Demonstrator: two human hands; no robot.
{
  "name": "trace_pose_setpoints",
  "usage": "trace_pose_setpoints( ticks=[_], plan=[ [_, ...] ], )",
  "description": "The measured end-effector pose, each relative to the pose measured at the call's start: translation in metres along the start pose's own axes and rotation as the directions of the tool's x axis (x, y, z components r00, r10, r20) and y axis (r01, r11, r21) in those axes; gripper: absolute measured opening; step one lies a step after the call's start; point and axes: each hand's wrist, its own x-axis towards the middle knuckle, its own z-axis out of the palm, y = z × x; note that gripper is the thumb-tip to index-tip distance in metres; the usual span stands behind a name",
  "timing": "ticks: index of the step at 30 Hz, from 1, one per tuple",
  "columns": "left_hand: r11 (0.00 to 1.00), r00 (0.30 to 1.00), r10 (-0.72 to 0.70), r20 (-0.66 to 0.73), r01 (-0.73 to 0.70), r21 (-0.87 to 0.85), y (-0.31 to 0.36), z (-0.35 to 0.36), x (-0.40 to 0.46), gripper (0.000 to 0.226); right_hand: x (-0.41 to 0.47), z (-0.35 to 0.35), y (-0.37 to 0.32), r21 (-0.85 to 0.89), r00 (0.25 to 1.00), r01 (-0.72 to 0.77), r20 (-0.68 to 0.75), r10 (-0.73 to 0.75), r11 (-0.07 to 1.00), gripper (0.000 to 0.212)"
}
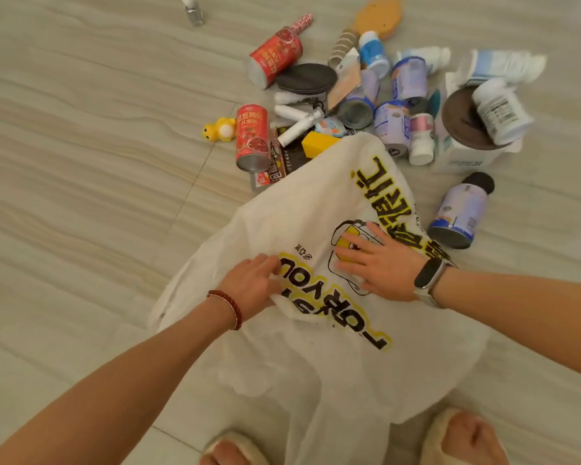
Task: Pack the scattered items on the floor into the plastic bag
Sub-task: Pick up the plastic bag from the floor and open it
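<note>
A white plastic bag (316, 209) with yellow-and-black lettering is lying spread over the tiled floor (81, 162). The left hand (252, 283) is gripping a fold of it, fingers curled, while the right hand (379, 263) is pressing flat on the print, fingers splayed. Beyond the bag's far edge a heap is sitting — two red cans (253, 137), pale bottles, a dark lid, a yellow block (317, 144) — and a lavender bottle (460, 211) is lying just beside the bag.

clear bottle (192, 10) cut off at top edge, dark packet (287, 159) partly hidden under plastic bag (316, 213)
</note>
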Motion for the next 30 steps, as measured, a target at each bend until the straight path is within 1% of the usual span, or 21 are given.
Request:
trace_pose_setpoints(
  ticks=[1, 2, 3, 4, 5, 6, 7, 8, 10, 12, 14, 16, 18, 19, 21, 22, 23, 26, 27, 29, 30],
  plan=[
    [0.999, 1.0, -0.018, -0.024, 0.017, -0.041, 0.002, -0.003, -0.003, 0.026, 0.008, -0.006, 0.0, -0.025, 1.0, 0.013, -0.001, -0.013, 1.0, 0.054],
    [0.996, 0.997, -0.05, -0.051, 0.046, -0.075, 0.002, -0.004, -0.008, 0.025, 0.016, -0.011, -0.002, 0.006, 1.0, 0.011, -0.022, -0.011, 1.0, 0.051],
    [0.991, 0.993, -0.093, -0.072, 0.086, -0.1, 0.002, -0.006, -0.014, 0.023, 0.023, -0.017, -0.008, 0.098, 0.997, -0.005, -0.075, 0.012, 0.995, 0.046],
    [0.983, 0.984, -0.145, -0.102, 0.132, -0.128, 0.001, -0.007, -0.019, 0.02, 0.028, -0.026, -0.018, 0.259, 0.986, -0.038, -0.145, 0.077, 0.965, 0.043],
    [0.964, 0.968, -0.219, -0.126, 0.195, -0.179, 0.002, -0.009, -0.025, 0.016, 0.03, -0.036, -0.031, 0.442, 0.966, -0.075, -0.189, 0.174, 0.894, 0.042],
    [0.93, 0.938, -0.315, -0.146, 0.274, -0.247, 0.002, -0.01, -0.028, 0.011, 0.03, -0.046, -0.045, 0.594, 0.946, -0.105, -0.187, 0.264, 0.797, 0.045],
    [0.875, 0.893, -0.424, -0.149, 0.362, -0.321, 0.003, -0.012, -0.03, 0.009, 0.027, -0.055, -0.06, 0.684, 0.939, -0.139, -0.14, 0.315, 0.716, 0.051],
    [0.811, 0.838, -0.525, -0.147, 0.439, -0.387, 0.003, -0.014, -0.03, 0.014, 0.023, -0.061, -0.074, 0.714, 0.941, -0.169, -0.089, 0.327, 0.679, 0.06],
    [0.719, 0.754, -0.638, -0.158, 0.508, -0.475, 0.004, -0.019, -0.026, 0.021, 0.011, -0.065, -0.096, 0.723, 0.951, -0.228, 0.022, 0.308, 0.652, 0.074],
    [0.694, 0.744, -0.645, -0.174, 0.476, -0.541, 0.009, -0.026, -0.018, 0.012, 0.006, -0.062, -0.101, 0.711, 0.945, -0.29, 0.106, 0.309, 0.641, 0.07],
    [0.71, 0.786, -0.586, -0.197, 0.381, -0.593, 0.014, -0.029, -0.013, 0.017, 0.008, -0.053, -0.091, 0.705, 0.933, -0.312, 0.101, 0.345, 0.637, 0.043],
    [0.77, 0.848, -0.489, -0.206, 0.308, -0.559, 0.016, -0.031, -0.011, 0.027, 0.011, -0.047, -0.072, 0.75, 0.907, -0.317, 0.061, 0.416, 0.581, 0.011],
    [0.887, 0.914, -0.328, -0.238, 0.211, -0.41, 0.015, -0.033, -0.012, 0.036, 0.008, -0.042, -0.052, 0.791, 0.871, -0.331, 0.045, 0.49, 0.515, 0.011],
    [0.922, 0.939, -0.246, -0.241, 0.151, -0.356, 0.016, -0.034, -0.011, 0.039, 0.006, -0.04, -0.043, 0.798, 0.851, -0.336, 0.028, 0.525, 0.501, 0.012],
    [0.933, 0.958, -0.164, -0.237, 0.073, -0.352, 0.02, -0.031, -0.007, 0.044, 0.002, -0.039, -0.034, 0.828, 0.826, -0.303, -0.018, 0.564, 0.471, 0.015],
    [0.916, 0.954, -0.18, -0.24, 0.073, -0.395, 0.024, -0.032, -0.005, 0.043, 0.001, -0.038, -0.032, 0.854, 0.826, -0.258, -0.047, 0.561, 0.451, 0.015],
    [0.878, 0.942, -0.239, -0.236, 0.106, -0.466, 0.029, -0.034, -0.002, 0.038, 0.0, -0.039, -0.032, 0.875, 0.835, -0.212, -0.069, 0.546, 0.435, 0.015],
    [0.64, 0.855, -0.502, -0.133, 0.263, -0.722, 0.036, -0.044, 0.008, 0.014, -0.002, -0.039, -0.031, 0.901, 0.864, -0.133, -0.099, 0.493, 0.412, 0.015],
    [0.577, 0.82, -0.56, -0.118, 0.284, -0.766, 0.036, -0.046, 0.011, 0.014, -0.002, -0.039, -0.03, 0.909, 0.868, -0.118, -0.101, 0.487, 0.399, 0.014],
    [0.539, 0.784, -0.608, -0.123, 0.294, -0.789, 0.034, -0.045, 0.014, 0.017, -0.002, -0.042, -0.029, 0.947, 0.855, -0.079, -0.096, 0.51, 0.311, 0.012],
    [0.549, 0.785, -0.608, -0.12, 0.306, -0.777, 0.033, -0.043, 0.012, 0.017, 0.0, -0.044, -0.03, 0.975, 0.836, -0.061, -0.067, 0.544, 0.214, 0.011]
  ],
)
